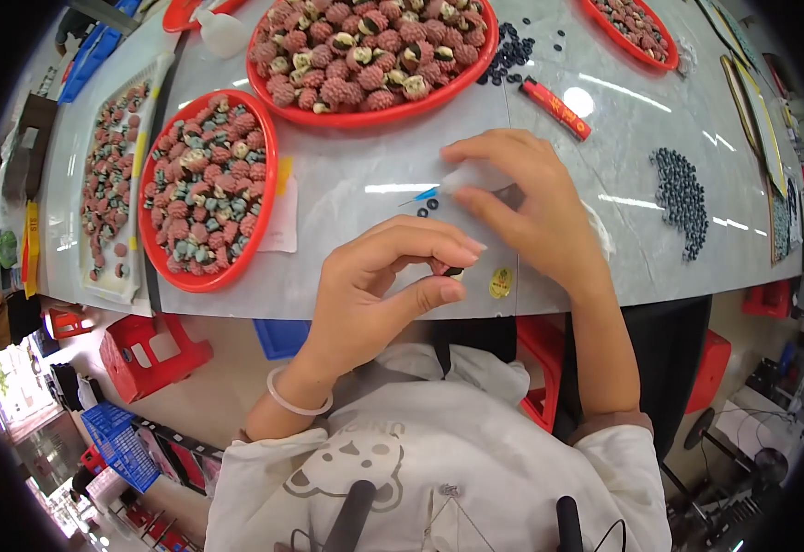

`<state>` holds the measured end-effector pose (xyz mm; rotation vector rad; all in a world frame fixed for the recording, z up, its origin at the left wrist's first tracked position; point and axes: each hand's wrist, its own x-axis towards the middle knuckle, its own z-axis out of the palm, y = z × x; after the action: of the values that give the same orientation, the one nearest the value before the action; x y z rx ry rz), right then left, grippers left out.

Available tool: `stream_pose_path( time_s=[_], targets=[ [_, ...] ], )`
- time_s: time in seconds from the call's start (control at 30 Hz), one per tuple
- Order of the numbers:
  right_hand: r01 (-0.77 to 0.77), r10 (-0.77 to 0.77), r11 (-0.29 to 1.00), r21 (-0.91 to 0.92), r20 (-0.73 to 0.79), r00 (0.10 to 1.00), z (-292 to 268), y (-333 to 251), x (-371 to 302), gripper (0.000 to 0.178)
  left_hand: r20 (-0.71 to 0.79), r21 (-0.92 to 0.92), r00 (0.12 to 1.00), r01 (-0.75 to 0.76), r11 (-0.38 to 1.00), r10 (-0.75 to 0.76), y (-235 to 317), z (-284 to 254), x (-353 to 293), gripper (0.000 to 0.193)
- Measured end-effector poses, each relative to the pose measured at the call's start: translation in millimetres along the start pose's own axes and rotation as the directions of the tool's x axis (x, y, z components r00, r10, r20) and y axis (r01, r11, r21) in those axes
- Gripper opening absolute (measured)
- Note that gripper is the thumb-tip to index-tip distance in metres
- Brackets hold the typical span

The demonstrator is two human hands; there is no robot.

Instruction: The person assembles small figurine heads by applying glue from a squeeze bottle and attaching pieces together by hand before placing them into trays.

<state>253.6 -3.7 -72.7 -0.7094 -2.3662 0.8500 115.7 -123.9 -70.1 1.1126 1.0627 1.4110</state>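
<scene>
Dark stalk (351,515), nearest camera, jutted in at 6 o'clock. Small pink-and-dark piece (453,272) sat near centre, pinched between thumb and finger of left hand (351,285). Right hand (544,216), at 1 o'clock from piece, gripped translucent bottle (473,176); blue needle tip (427,195) pointed toward 8 o'clock, apart from piece. Good handling, as judged, called for light pinch, steady hands, fingers clear of needle. Two dark beads (433,205) lay at 11 o'clock, narrower red tray (271,152) at 10, wider red tray (328,118) at 11, dark bead pile (681,198) at 2.
</scene>
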Motion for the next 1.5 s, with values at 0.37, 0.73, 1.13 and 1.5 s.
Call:
stream_pose_path(
  time_s=[0.37, 0.73, 1.13, 1.5],
  targets=[
    [0.117, -0.132, 0.971, -0.207, -0.059, 0.989, -2, 11, -18, 0.022, 0.035, -0.389, 0.983, 0.180, 0.903, -0.180, -14, 17, -30, 0.022],
    [-0.188, 0.312, 0.856, 0.482, -0.190, 0.931, -48, -13, -69, 0.044, -0.030, -0.515, 0.992, 0.087, 0.853, -0.119, -24, 15, -16, 0.025],
    [-0.075, 0.176, 0.854, 0.515, -0.150, 0.973, -57, -13, -66, 0.044, -0.109, -0.290, 0.991, 0.047, 0.956, -0.082, -22, 28, -16, 0.033],
    [0.120, -0.056, 0.968, 0.222, -0.274, 0.960, -48, -35, -64, 0.041, -0.120, -0.242, 0.983, 0.106, 0.964, -0.138, -22, 29, -16, 0.033]
  ],
)
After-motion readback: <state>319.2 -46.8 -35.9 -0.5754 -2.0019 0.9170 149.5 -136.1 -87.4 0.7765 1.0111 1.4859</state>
